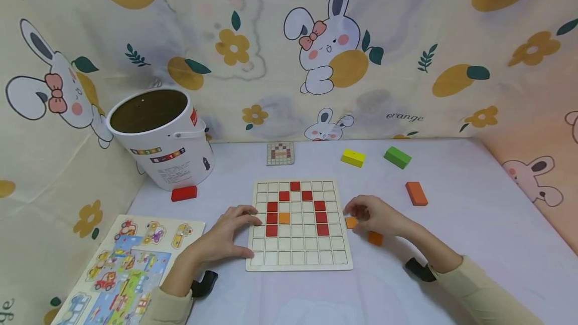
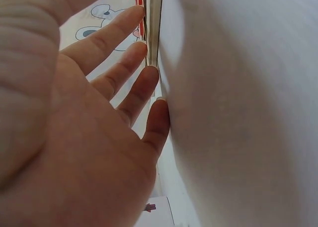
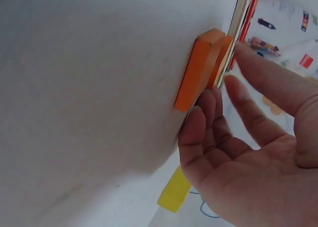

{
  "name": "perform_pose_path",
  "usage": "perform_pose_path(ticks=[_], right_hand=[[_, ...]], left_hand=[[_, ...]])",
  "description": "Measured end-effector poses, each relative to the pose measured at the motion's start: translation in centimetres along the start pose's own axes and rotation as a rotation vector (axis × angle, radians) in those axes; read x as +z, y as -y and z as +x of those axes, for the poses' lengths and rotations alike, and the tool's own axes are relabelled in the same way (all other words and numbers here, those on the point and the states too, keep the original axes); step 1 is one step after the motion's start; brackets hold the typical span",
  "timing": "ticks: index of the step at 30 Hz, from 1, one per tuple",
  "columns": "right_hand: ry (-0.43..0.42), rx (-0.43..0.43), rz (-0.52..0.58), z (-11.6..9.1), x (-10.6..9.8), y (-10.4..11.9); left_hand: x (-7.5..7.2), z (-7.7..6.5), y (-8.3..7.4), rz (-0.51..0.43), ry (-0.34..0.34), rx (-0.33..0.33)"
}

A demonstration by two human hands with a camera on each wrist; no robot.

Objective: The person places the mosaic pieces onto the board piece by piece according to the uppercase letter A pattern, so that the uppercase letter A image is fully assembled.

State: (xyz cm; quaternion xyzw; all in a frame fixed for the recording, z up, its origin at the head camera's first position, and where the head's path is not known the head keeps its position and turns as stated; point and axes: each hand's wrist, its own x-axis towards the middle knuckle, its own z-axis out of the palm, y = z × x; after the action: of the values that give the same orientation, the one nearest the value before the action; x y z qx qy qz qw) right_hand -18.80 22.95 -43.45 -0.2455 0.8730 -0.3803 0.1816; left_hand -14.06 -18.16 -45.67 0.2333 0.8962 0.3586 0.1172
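Note:
A cream grid board (image 1: 295,268) lies flat, with several red squares (image 1: 295,186) on its cells and an orange one (image 1: 284,217). My left hand (image 1: 228,237) rests at the board's left edge, thumb and fingers spread; its straight fingers (image 2: 141,90) touch the side in the left wrist view. By the right edge, my right hand (image 1: 377,218) pinches a small orange tile (image 1: 351,222) between thumb and fingers. Just beyond that tile's right side lies an orange block (image 1: 375,238), also in the right wrist view, where the tile (image 3: 226,53) is partly behind it.
A small pattern card (image 1: 280,154) lies behind the board. Yellow (image 1: 353,158), green (image 1: 397,157) and orange (image 1: 416,193) blocks lie at the back right. At left are a white bucket (image 1: 176,157), a red block (image 1: 184,193) and a picture puzzle (image 1: 131,275).

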Motion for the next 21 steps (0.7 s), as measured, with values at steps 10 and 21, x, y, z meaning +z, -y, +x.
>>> perform_pose_path(ticks=[10,21], right_hand=[[-0.018,0.056,-0.033,0.3,0.6,0.6],[0.022,-0.065,0.081,2.8,0.3,2.8]], left_hand=[[-0.1,-0.1,-0.2,0.004,-0.002,0.016],[-0.2,-0.1,-0.1,-0.003,0.006,0.013]])
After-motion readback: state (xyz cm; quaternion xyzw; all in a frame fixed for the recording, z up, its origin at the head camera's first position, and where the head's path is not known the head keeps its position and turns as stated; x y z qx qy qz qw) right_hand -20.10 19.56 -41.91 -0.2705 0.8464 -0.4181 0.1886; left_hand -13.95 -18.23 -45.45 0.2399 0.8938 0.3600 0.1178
